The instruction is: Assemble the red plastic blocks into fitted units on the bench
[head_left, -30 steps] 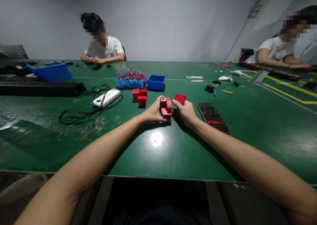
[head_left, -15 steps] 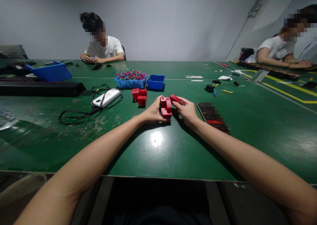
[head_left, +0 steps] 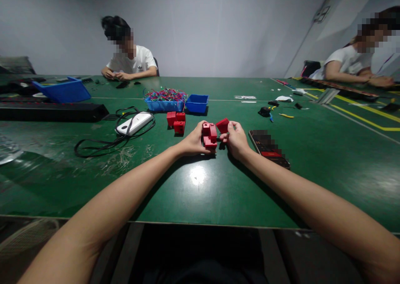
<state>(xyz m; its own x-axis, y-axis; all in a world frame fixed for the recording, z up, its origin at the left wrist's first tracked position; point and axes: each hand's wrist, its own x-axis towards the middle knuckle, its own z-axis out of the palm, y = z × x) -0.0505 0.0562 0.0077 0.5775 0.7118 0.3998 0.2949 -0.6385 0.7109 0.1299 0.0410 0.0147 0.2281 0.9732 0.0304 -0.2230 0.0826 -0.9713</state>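
Observation:
My left hand (head_left: 196, 141) is closed around a cluster of red blocks (head_left: 209, 136), with thumb and fingers on either side of it. One block face in the cluster shows a dark round hole. Just to the right, my right hand (head_left: 237, 139) pinches a separate red block (head_left: 223, 126) between thumb and fingers, tilted and apart from the cluster. Another group of red blocks (head_left: 179, 127) stands on the green table beyond my left wrist. Their exact kind I cannot make out.
Behind the blocks are a blue bin of coloured wires (head_left: 165, 105) and a smaller blue bin (head_left: 196, 105). A white device (head_left: 135, 123) with black cable lies left, a phone (head_left: 269, 148) right of my right hand. Two people sit across the table (head_left: 200, 200).
My right hand has moved slightly right, drawing its red block away from the cluster and turning it so a broader face shows. My left hand stays put.

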